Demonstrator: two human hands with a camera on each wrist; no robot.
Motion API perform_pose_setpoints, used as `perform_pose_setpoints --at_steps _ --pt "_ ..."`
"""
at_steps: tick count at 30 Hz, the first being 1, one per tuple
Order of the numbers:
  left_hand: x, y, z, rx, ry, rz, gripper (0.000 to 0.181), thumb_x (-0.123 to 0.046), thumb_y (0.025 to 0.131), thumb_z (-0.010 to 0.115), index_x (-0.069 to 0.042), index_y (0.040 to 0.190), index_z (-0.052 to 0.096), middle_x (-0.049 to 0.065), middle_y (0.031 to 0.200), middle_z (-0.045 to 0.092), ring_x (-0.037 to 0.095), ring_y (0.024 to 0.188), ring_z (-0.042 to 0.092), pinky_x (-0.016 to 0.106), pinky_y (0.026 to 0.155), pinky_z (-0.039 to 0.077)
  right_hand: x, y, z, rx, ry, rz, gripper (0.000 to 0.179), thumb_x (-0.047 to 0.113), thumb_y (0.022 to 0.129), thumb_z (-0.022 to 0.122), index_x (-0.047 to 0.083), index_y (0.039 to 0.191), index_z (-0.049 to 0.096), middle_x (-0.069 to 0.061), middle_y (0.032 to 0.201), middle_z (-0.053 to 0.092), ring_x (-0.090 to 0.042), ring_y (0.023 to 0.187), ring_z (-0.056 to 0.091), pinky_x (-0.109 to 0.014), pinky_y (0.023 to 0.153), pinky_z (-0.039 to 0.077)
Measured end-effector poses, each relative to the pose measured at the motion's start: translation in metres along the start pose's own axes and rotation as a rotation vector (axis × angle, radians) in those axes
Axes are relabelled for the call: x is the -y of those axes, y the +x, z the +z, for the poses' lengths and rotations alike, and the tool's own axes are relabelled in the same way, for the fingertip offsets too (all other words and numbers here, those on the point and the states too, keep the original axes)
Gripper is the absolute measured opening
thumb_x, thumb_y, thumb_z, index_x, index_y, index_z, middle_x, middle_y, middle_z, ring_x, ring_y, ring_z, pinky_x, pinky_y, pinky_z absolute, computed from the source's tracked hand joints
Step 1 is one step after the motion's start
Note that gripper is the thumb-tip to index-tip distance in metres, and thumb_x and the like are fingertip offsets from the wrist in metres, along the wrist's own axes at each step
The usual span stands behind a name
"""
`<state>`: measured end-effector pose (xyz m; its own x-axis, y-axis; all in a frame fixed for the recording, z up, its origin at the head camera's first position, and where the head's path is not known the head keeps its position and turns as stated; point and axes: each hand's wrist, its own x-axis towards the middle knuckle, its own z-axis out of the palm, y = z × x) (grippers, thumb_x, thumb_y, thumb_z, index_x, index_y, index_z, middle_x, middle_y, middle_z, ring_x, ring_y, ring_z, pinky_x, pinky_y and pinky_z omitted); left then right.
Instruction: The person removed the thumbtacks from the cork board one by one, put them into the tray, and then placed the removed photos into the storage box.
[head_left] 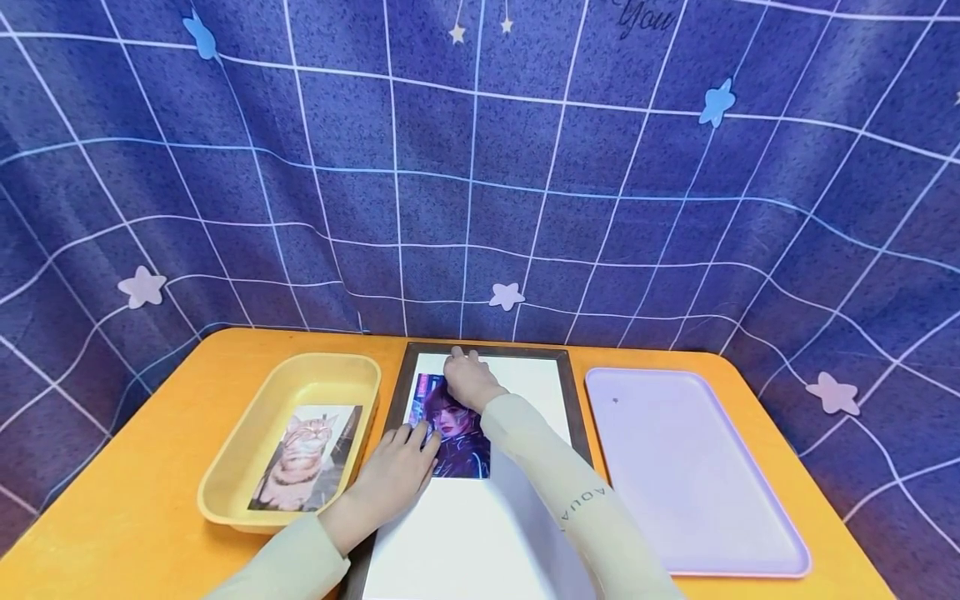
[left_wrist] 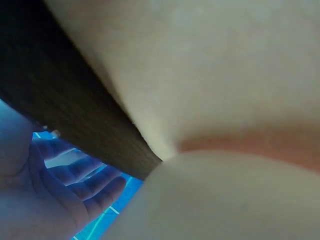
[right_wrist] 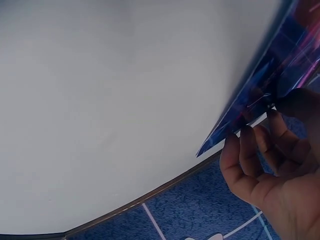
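Observation:
A glossy picture card of a purple-haired figure in blue and pink lies on a white board with a dark frame. My right hand pinches the card's far edge. In the right wrist view its thumb is over the card and its fingers bend at the edge. My left hand rests across the board's left frame, fingertips on the card's left edge. Close up, the left wrist view shows the left hand with loosely extended fingers beside the dark frame.
Left of the board stands a yellow tub holding a cat photo. A shallow lilac tray lies to the right on the orange table. Behind the table hangs a blue curtain with lines and stars.

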<state>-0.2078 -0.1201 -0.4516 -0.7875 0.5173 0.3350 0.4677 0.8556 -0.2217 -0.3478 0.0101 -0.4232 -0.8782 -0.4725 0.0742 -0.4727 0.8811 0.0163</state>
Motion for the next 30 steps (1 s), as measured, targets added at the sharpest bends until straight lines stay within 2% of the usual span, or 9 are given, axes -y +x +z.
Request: perform_pose_setpoints --at_steps 13,23,30 --pt "0.001 0.002 0.003 -0.01 0.005 0.008 0.032 -0.029 0.09 0.052 -0.008 0.115 0.055 0.011 0.105 0.056 0.026 0.091 0.054 0.039 0.076 0.048 -0.004 0.001 -0.001 0.03 0.025 0.018 0.022 0.014 0.088 0.052 0.003 0.106 0.058 -0.007 0.107 0.05 -0.027 0.095 0.054 -0.039 0.076 0.052" --pt "0.0 0.0 0.002 -0.001 0.008 0.001 0.033 -0.029 0.09 0.053 -0.008 0.115 0.056 0.011 0.106 0.056 0.026 0.092 0.055 0.039 0.077 0.048 -0.007 0.0 -0.005 0.037 0.075 -0.012 0.036 0.017 0.087 0.057 -0.001 0.118 0.054 -0.014 0.125 0.05 -0.033 0.107 0.054 -0.037 0.083 0.052" --pt "-0.001 0.0 0.001 0.003 0.006 -0.002 0.033 -0.029 0.09 0.053 -0.009 0.115 0.056 0.011 0.106 0.056 0.026 0.093 0.055 0.039 0.078 0.048 -0.01 -0.002 -0.004 -0.008 0.055 -0.067 0.032 0.019 0.086 0.059 -0.002 0.11 0.057 -0.014 0.113 0.055 -0.031 0.097 0.058 -0.035 0.083 0.051"
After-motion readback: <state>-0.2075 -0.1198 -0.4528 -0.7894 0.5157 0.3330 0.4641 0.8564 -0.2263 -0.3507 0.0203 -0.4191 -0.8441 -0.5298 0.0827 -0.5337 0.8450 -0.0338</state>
